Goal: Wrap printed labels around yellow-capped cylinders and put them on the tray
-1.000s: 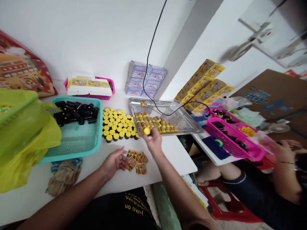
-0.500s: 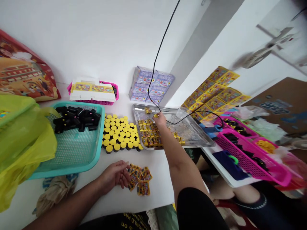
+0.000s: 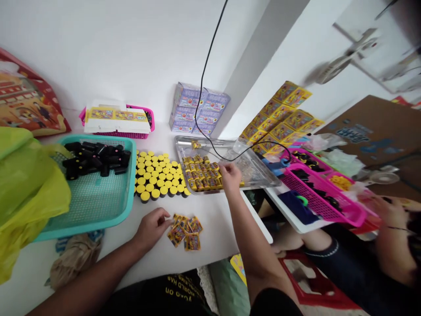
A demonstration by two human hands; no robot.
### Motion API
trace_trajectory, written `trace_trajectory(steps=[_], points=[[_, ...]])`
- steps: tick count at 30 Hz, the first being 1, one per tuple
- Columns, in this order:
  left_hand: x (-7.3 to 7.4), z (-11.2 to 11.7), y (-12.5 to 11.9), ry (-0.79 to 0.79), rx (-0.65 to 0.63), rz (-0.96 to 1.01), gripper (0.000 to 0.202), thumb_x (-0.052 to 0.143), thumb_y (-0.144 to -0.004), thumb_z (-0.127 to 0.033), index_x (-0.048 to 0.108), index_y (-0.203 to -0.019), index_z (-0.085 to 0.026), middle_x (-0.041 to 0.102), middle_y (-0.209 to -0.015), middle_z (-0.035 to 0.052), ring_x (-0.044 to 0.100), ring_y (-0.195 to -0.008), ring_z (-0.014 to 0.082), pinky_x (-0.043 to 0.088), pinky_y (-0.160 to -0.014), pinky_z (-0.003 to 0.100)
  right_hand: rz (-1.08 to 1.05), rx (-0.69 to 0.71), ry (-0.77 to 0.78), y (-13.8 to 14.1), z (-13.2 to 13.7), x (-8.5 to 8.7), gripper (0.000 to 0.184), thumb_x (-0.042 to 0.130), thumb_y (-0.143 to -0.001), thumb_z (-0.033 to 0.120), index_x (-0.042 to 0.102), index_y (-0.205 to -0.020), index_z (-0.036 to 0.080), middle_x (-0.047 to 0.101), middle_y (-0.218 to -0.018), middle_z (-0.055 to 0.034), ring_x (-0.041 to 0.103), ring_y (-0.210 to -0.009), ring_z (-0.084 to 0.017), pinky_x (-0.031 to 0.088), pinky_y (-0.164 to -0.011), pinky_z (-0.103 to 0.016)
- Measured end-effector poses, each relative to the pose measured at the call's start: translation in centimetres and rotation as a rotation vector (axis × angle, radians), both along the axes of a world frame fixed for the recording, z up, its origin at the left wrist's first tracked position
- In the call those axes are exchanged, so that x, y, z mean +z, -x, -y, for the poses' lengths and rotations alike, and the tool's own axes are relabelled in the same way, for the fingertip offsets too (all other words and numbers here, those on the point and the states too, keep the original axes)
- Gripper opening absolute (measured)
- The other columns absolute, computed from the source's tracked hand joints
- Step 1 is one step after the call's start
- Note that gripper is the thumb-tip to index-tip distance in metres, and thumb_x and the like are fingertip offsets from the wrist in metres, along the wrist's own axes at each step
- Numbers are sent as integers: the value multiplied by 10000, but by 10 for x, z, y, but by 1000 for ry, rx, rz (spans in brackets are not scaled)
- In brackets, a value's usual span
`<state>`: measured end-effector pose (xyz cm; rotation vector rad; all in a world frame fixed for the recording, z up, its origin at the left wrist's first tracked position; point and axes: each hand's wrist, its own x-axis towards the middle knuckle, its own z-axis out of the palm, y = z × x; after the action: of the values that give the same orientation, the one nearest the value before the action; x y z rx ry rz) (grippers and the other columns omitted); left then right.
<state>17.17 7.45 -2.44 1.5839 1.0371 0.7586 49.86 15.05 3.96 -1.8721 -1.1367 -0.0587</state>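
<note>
My left hand (image 3: 153,229) rests on the white table, loosely curled with thumb and forefinger apart. Its fingertips come up to the edge of several small printed yellow-orange packets (image 3: 184,230) lying in a loose pile. Over the metal tray (image 3: 205,192), my right hand (image 3: 231,176) is closed, its fingertips pinched together at the side of the rows of small yellow-wrapped pieces (image 3: 203,174). Whatever lies in that pinch is hidden. One wrapped piece (image 3: 196,145) sits apart near the tray's back left corner. Clear plastic pieces (image 3: 255,166) cover the tray's right side.
Yellow-capped black containers (image 3: 158,175) stand left of the tray, beside a teal basket (image 3: 128,202) of black pieces. Purple boxes (image 3: 200,107) and yellow boxes (image 3: 279,116) are stacked behind. A black cable (image 3: 200,94) hangs across. Another person's hand (image 3: 391,215) is at right.
My right hand has moved from the tray's back toward its front right, past the wrapped rows. My left fingers have curled slightly beside the packets. The whole view has shifted a little.
</note>
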Motion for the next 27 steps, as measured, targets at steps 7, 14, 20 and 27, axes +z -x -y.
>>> trace_trajectory(steps=[7, 14, 20, 27], points=[[2, 2, -8, -471, -42, -376, 201, 701, -754, -371, 593, -774, -203, 573, -728, -1, 540, -710, 165, 393, -653, 276, -198, 201, 29, 81, 149, -52, 298, 635, -800, 475, 639, -693, 196, 628, -681, -13, 570, -630, -155, 473, -604, -280], [-2, -6, -7, -435, -42, -276, 133, 584, -850, -327, 598, -830, -196, 590, -731, -9, 544, -685, 140, 398, -669, 259, -246, 103, 39, 110, 176, -76, 302, 620, -800, 485, 651, -697, 203, 603, -649, -9, 529, -582, -146, 448, -575, -276], [31, 10, 20, -374, 6, -290, 216, 508, -883, -332, 506, -714, -198, 535, -659, -19, 513, -636, 132, 374, -623, 249, -288, 129, 60, 105, 172, -79, 328, 617, -778, 512, 654, -706, 195, 622, -664, -22, 539, -605, -164, 439, -587, -290], [45, 50, 156, -524, 383, -880, 353, 477, -845, -549, 593, -754, -228, 577, -637, 49, 552, -632, 234, 345, -559, 309, -255, 151, 1, 111, 169, -82, 286, 589, -782, 466, 637, -672, 206, 613, -670, -19, 527, -589, -155, 438, -585, -286]])
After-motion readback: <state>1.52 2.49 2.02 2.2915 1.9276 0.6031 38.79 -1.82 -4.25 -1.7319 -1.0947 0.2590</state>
